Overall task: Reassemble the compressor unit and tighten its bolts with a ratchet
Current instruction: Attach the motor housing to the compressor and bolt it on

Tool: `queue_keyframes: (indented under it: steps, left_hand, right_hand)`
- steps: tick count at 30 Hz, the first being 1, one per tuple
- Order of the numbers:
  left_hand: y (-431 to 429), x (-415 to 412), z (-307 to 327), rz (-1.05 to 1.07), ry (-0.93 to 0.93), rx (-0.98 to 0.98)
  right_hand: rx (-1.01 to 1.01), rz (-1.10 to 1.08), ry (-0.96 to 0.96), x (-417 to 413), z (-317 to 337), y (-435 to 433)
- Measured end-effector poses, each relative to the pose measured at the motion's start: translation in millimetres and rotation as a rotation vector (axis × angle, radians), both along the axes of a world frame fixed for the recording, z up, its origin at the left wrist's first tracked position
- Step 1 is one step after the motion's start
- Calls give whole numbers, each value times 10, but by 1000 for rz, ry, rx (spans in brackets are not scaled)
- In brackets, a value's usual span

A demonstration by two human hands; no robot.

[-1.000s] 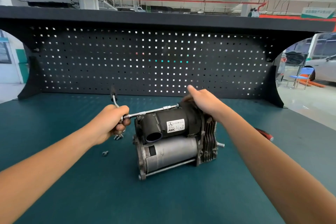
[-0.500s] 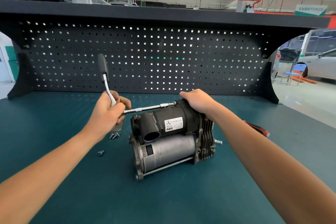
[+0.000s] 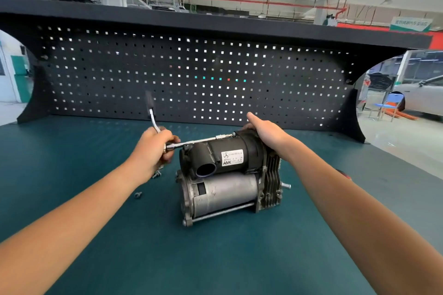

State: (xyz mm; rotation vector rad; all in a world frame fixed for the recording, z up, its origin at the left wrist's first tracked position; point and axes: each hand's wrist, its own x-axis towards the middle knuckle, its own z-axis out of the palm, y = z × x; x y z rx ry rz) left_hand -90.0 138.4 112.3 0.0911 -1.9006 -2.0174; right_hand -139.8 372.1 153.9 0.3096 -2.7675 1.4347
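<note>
Your left hand [image 3: 153, 148] clamps the ratchet [image 3: 191, 143] left of the compressor [image 3: 227, 189] — right hand [image 3: 266, 134] clasping its far top edge; bolts [image 3: 137, 195] lie just left.

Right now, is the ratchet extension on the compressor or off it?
On. The ratchet extension runs from the left hand to the compressor, socket end against its black housing beside the right hand. Bolt itself hidden.
</note>
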Motion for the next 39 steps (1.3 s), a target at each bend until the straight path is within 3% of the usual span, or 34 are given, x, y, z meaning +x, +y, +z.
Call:
queue_keyframes:
  steps: [3, 5, 8, 13, 19, 26, 30, 35, 39]
  left_hand:
    - [12, -48, 11, -84, -245, 258]
    - [2, -71, -4, -106, -294, 244]
    - [-21, -88, -18, -50, -122, 127]
    - [-9, -59, -126, -90, 108, 199]
    - [-9, -33, -41, -62, 23, 137]
    - [-333, 94, 123, -135, -116, 500]
    - [-925, 285, -60, -28, -190, 372]
    - [-1938, 433, -450, 147, -442, 178]
    - [-2394, 413, -737, 254, -587, -279]
  right_hand:
    - [-20, 32, 29, -13, -42, 5]
    - [-4, 37, 60, -35, -62, -6]
    - [-7, 28, 78, -77, -76, -15]
    - [-13, 7, 111, -85, -102, -33]
    - [-56, -2, 76, -82, -80, -38]
    - [-353, -48, 126, -55, -155, 339]
    - [-344, -64, 19, 4, -589, 633]
    - [-487, 5, -102, 77, -1017, 601]
    - [-477, -12, -25, 112, -1063, 501]
